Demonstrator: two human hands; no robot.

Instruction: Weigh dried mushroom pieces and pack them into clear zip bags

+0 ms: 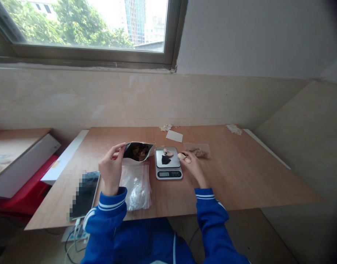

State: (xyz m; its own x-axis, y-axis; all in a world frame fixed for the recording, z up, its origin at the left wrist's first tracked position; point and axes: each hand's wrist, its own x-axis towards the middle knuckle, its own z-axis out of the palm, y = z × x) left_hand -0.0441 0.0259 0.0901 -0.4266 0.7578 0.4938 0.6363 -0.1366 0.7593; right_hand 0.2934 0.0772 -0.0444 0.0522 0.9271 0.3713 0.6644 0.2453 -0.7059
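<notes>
My left hand (111, 165) grips the rim of an open pouch (150, 150), which has a dark inside and brown dried pieces (140, 151) in it. On the right, my right hand (192, 164) pinches pale, flat dried slices (184, 157) by the edge of a kitchen scale (159, 163). Lying on the scale's metal plate are a black piece (166, 160) and a few pale pieces (168, 153). The digits on its display are too small to read. Behind my right hand rests a clear bag (207, 148) with brownish contents (199, 152).
Clear zip bags (137, 187) lie stacked below the pouch. A tablet (86, 194) with a cable is at the left front edge. A white card (174, 136) and small whitish heaps (166, 127) sit at the back, near the wall. A power strip (75, 233) hangs below.
</notes>
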